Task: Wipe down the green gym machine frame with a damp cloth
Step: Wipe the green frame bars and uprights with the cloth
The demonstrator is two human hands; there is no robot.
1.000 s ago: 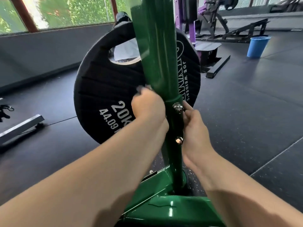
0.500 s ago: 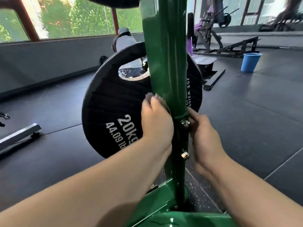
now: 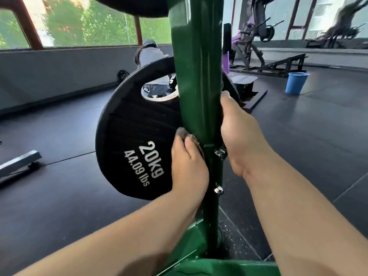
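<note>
**Hazards**

1. The weight plate [image 3: 135,140], centre left of the frame, hangs just beside the left hand [image 3: 189,168]. A stroke that drifts left could scrape the knuckles on the plate or pinch them between it and the post.
2. Only a small grey edge of the cloth [image 3: 181,132] shows above the fingertips. A hold this shallow may let the cloth slip out or bunch up.
3. Two bolts [image 3: 220,153] stand out from the narrow lower section. A downward pass could snag the cloth or skin on them.
4. Damp paint is probably slick, so the right hand [image 3: 237,136] could slide.

**Position**

The left hand's curled fingers press the cloth against the left face of the green upright [image 3: 197,76]. This is at frame centre, where the wide tube steps down to the narrow one. The right hand clasps the opposite edge, slightly higher. Its thumb lies along the edge and its fingers are hidden behind the post. No cloth is visible in it.
</note>
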